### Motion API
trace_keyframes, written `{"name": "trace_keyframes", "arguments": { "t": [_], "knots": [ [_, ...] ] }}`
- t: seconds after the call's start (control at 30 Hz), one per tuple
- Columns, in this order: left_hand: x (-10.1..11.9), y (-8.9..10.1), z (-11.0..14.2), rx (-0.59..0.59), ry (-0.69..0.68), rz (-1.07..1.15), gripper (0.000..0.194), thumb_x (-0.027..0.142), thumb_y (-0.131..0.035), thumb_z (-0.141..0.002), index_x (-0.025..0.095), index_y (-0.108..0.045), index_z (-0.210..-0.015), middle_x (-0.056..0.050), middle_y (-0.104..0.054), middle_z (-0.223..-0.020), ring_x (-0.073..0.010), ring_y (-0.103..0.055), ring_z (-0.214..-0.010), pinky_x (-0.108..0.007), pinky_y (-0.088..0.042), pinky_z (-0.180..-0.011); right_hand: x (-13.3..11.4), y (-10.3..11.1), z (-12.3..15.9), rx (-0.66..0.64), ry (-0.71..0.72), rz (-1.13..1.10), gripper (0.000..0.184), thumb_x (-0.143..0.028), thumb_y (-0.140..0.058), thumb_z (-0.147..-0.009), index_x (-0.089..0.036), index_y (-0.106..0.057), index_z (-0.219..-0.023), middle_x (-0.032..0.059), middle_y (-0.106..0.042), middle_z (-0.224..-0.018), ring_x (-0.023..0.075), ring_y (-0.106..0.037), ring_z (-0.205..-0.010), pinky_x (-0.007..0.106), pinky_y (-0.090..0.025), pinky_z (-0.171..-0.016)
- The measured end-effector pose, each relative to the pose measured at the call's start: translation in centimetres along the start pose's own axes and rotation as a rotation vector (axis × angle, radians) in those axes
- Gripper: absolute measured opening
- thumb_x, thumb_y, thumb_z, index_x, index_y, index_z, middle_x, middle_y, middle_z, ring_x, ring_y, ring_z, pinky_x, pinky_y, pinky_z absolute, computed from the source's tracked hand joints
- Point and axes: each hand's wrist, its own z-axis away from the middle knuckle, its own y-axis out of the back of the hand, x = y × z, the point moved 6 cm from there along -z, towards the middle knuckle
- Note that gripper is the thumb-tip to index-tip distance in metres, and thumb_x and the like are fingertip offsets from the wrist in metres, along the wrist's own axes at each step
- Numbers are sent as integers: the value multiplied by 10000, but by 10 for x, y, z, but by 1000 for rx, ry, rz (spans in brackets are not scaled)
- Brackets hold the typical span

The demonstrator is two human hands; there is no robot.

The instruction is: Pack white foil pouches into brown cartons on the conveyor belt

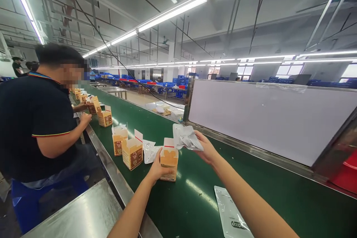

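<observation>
My left hand [157, 169] grips a small orange carton [169, 160] that stands upright with its white top flap open on the green conveyor belt [200, 208]. My right hand [205, 148] holds a silvery foil pouch [186, 137] just above and to the right of the carton's open top. Two more open orange cartons [132, 152] [119, 140] stand to the left on the belt. Foil pouches [150, 151] lie flat behind them. Another foil pouch [230, 215] lies on the belt under my right forearm.
A co-worker in a dark polo shirt [33, 126] sits at the left, hands at further cartons [105, 116] up the belt. A white panel [267, 119] runs along the belt's far side. A steel table [83, 212] is at the lower left. A red bin [348, 173] sits at the right edge.
</observation>
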Motion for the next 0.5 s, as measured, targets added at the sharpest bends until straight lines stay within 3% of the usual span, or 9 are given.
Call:
{"name": "trace_keyframes", "arguments": {
  "t": [0.1, 0.2, 0.37, 0.5],
  "knots": [
    [-6, -16, 3, -64, 25, 5, 882, 248, -807, -475, 143, -387, -1243, -102, -612, -1076, -259, -597, -984, -398, -480, -882, 1, -12, -3, -128, 3, 178, 431, -496, -536, -741, -192, -588, -1042, 64, -639, -978, 193, -579, -816, 325, -464, -721],
    [-9, -29, 15, -57, 10, -17, 836, 198, -774, -477, 169, -377, -1212, -82, -578, -1100, -257, -567, -1025, -391, -467, -896, -8, -16, 18, -285, 8, 400, 276, -304, -535, -750, -190, -649, -973, 53, -646, -1008, 191, -567, -856, 309, -439, -746],
    [9, -50, 52, 37, -237, -290, 724, 172, -704, -579, 193, -355, -1213, -92, -499, -1162, -260, -515, -1095, -437, -422, -959, -38, -14, 74, -400, 40, 765, 235, -65, -493, -727, -206, -661, -812, 21, -641, -810, 183, -516, -807, 277, -381, -696],
    [19, -64, 82, 95, -361, -464, 665, 210, -688, -649, 202, -332, -1210, -105, -462, -1166, -259, -511, -1079, -464, -431, -942, -46, -29, 108, -455, 102, 1212, 243, -19, -501, -739, -195, -662, -784, 41, -622, -879, 174, -532, -812, 261, -389, -661]
  ]
}}
